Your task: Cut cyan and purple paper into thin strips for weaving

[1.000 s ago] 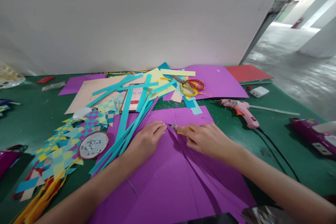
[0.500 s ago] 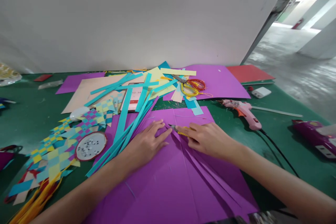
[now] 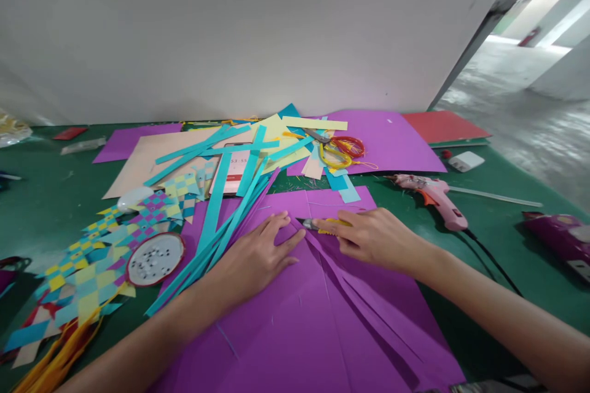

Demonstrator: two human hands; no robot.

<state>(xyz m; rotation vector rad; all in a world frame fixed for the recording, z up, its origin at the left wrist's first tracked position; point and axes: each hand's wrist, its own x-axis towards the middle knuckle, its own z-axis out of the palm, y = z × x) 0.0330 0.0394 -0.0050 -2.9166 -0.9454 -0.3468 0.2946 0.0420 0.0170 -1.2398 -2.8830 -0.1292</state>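
A large purple sheet lies in front of me, with faint lines and narrow strips cut partly loose on its right side. My left hand rests flat on it, fingers spread, beside a cut. My right hand is closed round a yellow utility knife, whose blade tip touches the sheet just right of my left fingertips. Turquoise strips and thin purple strips lie in a bundle left of my left hand, partly over the sheet.
Woven paper pieces and a dish of small round beads are at left. Behind are a phone, scissors and a purple sheet. A pink glue gun, white adapter and purple device stand right.
The view has shifted slightly. My right hand and the knife have moved a little to the right relative to my left hand, which stays on the sheet.
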